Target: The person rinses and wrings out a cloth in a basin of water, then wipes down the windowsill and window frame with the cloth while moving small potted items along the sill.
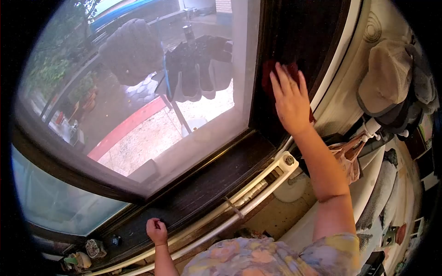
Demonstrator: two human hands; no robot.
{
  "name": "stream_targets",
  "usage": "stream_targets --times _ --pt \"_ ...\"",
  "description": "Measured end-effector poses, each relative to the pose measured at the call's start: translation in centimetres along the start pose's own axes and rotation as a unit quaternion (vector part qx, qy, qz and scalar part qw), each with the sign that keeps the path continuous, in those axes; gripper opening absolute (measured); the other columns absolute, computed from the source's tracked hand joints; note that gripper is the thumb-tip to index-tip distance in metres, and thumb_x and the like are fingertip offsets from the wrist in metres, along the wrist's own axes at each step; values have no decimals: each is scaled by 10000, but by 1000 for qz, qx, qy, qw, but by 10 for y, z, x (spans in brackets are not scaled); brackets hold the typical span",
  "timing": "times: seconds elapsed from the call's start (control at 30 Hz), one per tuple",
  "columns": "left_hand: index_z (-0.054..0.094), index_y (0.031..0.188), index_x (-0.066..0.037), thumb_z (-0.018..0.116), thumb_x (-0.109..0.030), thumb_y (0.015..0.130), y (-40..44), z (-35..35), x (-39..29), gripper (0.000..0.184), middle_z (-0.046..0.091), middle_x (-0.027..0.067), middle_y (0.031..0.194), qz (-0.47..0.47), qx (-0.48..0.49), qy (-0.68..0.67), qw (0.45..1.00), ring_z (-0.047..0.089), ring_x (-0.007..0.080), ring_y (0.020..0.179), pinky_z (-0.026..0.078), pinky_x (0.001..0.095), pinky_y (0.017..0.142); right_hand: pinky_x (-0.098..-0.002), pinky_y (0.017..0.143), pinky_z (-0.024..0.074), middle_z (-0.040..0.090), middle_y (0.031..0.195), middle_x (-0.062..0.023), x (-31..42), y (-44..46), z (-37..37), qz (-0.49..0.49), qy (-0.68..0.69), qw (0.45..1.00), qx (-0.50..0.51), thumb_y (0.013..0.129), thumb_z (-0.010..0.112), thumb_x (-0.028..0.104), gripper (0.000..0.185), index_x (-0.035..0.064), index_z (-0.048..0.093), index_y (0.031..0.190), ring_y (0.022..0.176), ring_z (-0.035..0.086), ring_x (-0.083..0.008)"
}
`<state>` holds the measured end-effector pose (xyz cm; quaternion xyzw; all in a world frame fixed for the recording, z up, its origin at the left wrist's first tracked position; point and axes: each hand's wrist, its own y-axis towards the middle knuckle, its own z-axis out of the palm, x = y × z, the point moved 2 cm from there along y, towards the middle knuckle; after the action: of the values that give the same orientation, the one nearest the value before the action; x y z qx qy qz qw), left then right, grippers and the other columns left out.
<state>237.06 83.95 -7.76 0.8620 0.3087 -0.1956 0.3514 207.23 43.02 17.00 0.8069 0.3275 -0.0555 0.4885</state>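
My right hand (291,99) lies flat on a dark red cloth (269,79), pressed against the dark wooden window frame (301,27) at the upper right. Its fingers are stretched out and slightly apart. Low in the view, my left hand (157,231) is curled closed above the dark window sill (202,186); what it holds, if anything, is hidden. The large window pane (138,101) stands to the left of my right hand, with reflections and an outdoor yard showing in it.
A white radiator (287,161) runs below the sill. Caps (386,76) and a pinkish bag (347,158) hang on hooks at the right. Stones (95,248) and a small blue object (116,240) sit at the sill's left end.
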Motion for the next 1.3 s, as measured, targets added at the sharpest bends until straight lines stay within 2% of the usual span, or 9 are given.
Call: stream_targets --times 0.4,0.5,0.63,0.7,0.93,1.0,1.13,1.2,1.3 --pt "527 740 -27 518 -18 708 -1 0 4 35 489 119 683 19 5 8 1000 484 257 567 412 335 536 -396 1123 79 288 1432 -77 70 -142 94 -112 8 946 303 876 438 147 483 36 369 1341 1266 339 -181" --pt "530 741 -25 519 -19 706 0 1 6 37 494 120 689 2 12 6 1000 487 262 576 416 337 542 -395 1122 107 425 1342 -84 83 -155 112 -144 1 931 336 834 437 150 444 37 478 1261 1258 358 -189" --pt "529 744 -28 518 -16 705 1 -2 -2 42 498 122 695 -10 27 5 1000 494 270 584 421 343 549 -422 1126 32 359 1396 -62 81 -134 99 -182 -14 876 447 881 461 121 445 69 418 1321 1289 317 -191" --pt "528 745 -28 516 -15 705 1 0 1 43 498 123 696 7 14 14 1000 497 273 589 422 345 553 -430 1124 46 389 1372 -66 80 -138 103 -180 28 864 470 866 473 107 389 82 503 1253 1277 333 -199" --pt "522 749 -30 525 -11 701 -1 0 4 51 501 127 700 12 6 11 1000 511 280 621 429 350 575 -450 1097 172 466 1266 -126 57 -135 44 -167 180 889 386 672 558 12 377 26 580 1048 1209 410 -262" --pt "524 753 -30 526 -12 703 1 1 0 53 500 127 698 8 3 15 1000 511 281 622 429 351 574 -462 1084 201 467 1240 -143 51 -120 26 -90 216 960 156 649 553 13 393 14 569 1041 1196 414 -288" --pt "529 766 -30 525 -22 719 5 -4 -9 47 497 115 688 29 -3 16 999 505 269 602 423 343 565 -446 1043 279 463 1228 -124 50 -119 51 -95 226 964 100 636 567 15 528 46 511 1161 1169 424 -295" --pt "531 766 -31 525 -18 719 1 -1 3 49 495 110 686 -25 24 20 999 497 252 582 416 332 552 -435 1021 309 470 1238 -121 64 -140 74 -107 222 960 132 643 576 3 529 69 523 1165 1162 432 -301" --pt "537 771 -36 524 -12 718 0 1 -1 60 492 98 677 -23 13 0 1000 487 231 563 406 318 533 -409 989 349 477 1274 -121 87 -168 103 6 266 924 276 703 564 7 473 92 558 1168 1155 447 -321"
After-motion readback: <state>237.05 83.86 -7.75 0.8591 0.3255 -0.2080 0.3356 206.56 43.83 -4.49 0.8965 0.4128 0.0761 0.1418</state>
